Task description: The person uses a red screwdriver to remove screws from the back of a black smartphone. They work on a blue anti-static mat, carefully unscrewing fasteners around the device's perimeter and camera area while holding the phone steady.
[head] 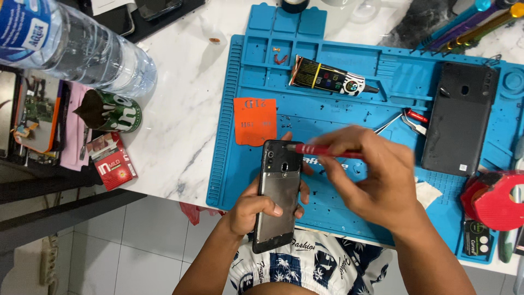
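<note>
**Inspector:** Condition of the phone (279, 194)?

**Assistant:** Back cover off. A dark frame surrounds a grey metal inner plate, camera openings at the top end. It is held lengthwise above the near edge of the blue mat (338, 117), partly over the person's patterned shirt (305, 265).

**Inspector:** The hands?

**Assistant:** The left hand (256, 205) grips the phone from below, fingers (270, 206) curled over its left edge, thumb at the top rim. The right hand (376, 175) has its fingers pressed together, pinching a red screwdriver (322, 151); the tip touches the phone's upper right corner.

**Inspector:** Surroundings?

**Assistant:** White marble tabletop (180, 109), tiled floor beneath. On the mat: an orange note (255, 121) just above the phone, a glue tube (327, 77), tweezers (401, 121), a black back cover (460, 117) well to the right and a red tape roll (494, 199) at the right edge. To the left stand a water bottle (82, 46), a green can (112, 111) and a red packet (113, 162).
</note>
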